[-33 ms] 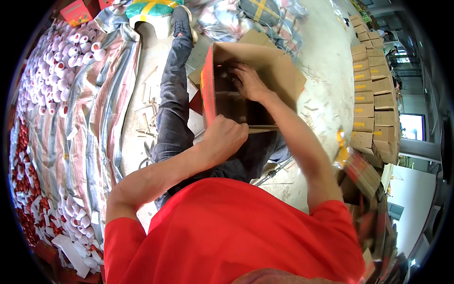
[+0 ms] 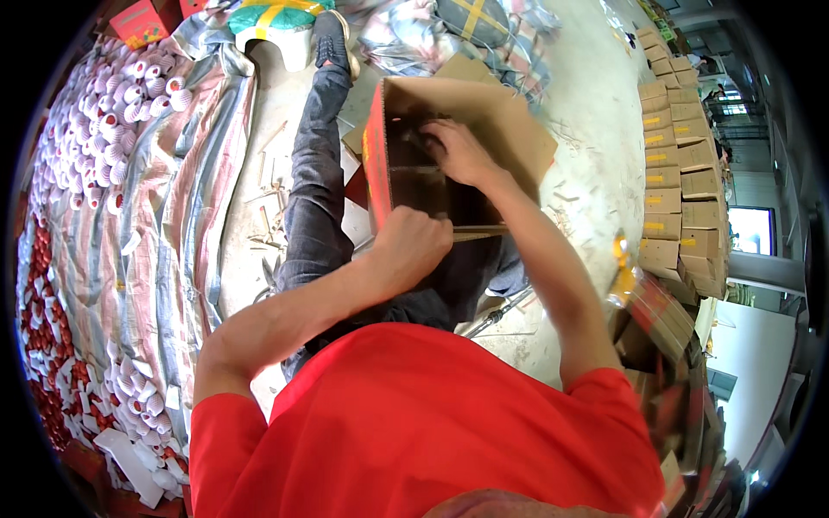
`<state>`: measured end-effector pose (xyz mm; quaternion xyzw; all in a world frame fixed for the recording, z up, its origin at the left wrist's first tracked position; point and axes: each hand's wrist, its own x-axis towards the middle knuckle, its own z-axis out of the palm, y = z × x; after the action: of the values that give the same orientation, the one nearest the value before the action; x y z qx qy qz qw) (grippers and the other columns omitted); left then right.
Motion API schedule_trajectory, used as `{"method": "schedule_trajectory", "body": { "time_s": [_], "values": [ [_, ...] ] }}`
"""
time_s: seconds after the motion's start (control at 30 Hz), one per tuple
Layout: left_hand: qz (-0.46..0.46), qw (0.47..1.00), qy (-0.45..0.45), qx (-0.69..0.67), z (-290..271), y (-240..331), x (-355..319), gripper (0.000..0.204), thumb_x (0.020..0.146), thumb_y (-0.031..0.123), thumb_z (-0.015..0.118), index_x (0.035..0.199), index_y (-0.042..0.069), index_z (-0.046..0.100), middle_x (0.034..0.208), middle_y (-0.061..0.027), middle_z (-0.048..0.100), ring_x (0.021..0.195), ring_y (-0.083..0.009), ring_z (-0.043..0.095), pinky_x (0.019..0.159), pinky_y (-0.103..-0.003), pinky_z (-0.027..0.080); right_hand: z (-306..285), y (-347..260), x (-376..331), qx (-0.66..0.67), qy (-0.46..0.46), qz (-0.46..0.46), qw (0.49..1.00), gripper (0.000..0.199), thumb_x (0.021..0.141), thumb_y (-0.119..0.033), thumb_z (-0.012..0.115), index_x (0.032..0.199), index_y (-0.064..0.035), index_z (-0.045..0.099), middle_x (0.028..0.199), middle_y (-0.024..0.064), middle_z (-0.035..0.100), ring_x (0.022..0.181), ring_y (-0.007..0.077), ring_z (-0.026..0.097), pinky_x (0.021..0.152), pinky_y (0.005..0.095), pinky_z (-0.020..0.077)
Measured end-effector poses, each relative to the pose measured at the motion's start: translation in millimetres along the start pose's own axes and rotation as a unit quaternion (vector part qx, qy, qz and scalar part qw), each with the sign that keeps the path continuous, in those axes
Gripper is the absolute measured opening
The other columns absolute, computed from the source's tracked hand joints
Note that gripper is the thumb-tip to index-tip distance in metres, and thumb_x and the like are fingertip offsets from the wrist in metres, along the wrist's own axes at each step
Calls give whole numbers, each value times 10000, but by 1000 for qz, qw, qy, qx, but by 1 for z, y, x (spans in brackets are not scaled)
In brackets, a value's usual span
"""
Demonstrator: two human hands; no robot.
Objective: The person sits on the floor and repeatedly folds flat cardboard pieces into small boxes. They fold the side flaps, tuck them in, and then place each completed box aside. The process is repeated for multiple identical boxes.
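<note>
While the left hand (image 2: 414,244) is clenched over the near edge of a cardboard box (image 2: 484,129), pinching the rim where a flap meets the side wall, the right hand (image 2: 458,151) reaches down inside the open carton, fingers curled against something dark at the far inner wall; whether it grips that thing or only presses it I cannot tell. The box rests on the person's lap, tipped so its opening faces the person, with a red printed side turned to the left and a brown flap folded out to the right. Cardboard dividers (image 2: 414,177) seem to split the inside into compartments.

To do this well, I judge that the left hand should keep the rim firm so the carton does not tilt or slide off the knee, and the right hand should work straight down along the dividers instead of pushing them askew.

Beyond the lap, a leg in grey trousers (image 2: 315,173) stretches out to a dark shoe (image 2: 330,39) on the concrete floor (image 2: 596,112). To the left a striped sheet (image 2: 181,224) carries many small white and red cup-like pieces (image 2: 112,104). To the right, a stack of closed brown cartons (image 2: 682,190) stands well apart
</note>
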<state>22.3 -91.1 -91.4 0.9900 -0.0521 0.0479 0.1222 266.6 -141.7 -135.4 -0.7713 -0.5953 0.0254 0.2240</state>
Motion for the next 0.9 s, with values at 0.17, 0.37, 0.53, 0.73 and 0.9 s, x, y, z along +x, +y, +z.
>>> {"method": "schedule_trajectory", "body": {
  "time_s": [0.17, 0.37, 0.53, 0.73, 0.9],
  "values": [
    [27, 999, -34, -19, -15, -24, 24, 124, 867, 214, 718, 919, 103, 733, 844, -93, 776, 845, -291, 778, 677, -422, 579, -103, -81, -48, 2, 286, 41, 957, 225, 1006, -78, 604, 1207, -11, 678, 1282, 167, 698, 1264, 357, 612, 1105, 462, 441],
    [-148, 950, 192, -197, -85, -85, 21, 291, 968, 337, 673, 1107, 89, 738, 881, -181, 743, 878, -404, 726, 754, -519, 581, -75, -137, -158, -93, 360, 32, 928, 73, 994, -23, 577, 1041, 4, 627, 1002, 189, 670, 909, 400, 620, 875, 502, 449],
    [-121, 842, 307, -427, -106, -65, 47, 452, 1037, 356, 672, 818, -35, 610, 681, -232, 568, 606, -301, 505, 630, -471, 469, 33, -161, -205, 146, 12, 107, 983, 118, 907, -59, 708, 1023, -56, 686, 967, 168, 712, 917, 405, 664, 845, 490, 523],
    [-186, 614, 134, -756, -78, -6, 74, 340, 1071, 286, 616, 1172, -31, 685, 1179, -125, 721, 1054, -225, 648, 936, -426, 509, 77, -109, -205, 118, -153, 160, 968, 333, 967, -221, 660, 1227, -13, 681, 1076, 225, 741, 1036, 431, 701, 910, 481, 546],
    [-288, 549, 87, -780, -99, -81, 98, 387, 1052, 229, 583, 1356, -6, 634, 1424, -135, 649, 1284, -296, 611, 1101, -505, 464, 96, -85, -209, 62, -165, 156, 972, 374, 970, -243, 659, 1252, 2, 660, 1071, 246, 738, 1037, 437, 705, 906, 489, 548]
  ]
}}
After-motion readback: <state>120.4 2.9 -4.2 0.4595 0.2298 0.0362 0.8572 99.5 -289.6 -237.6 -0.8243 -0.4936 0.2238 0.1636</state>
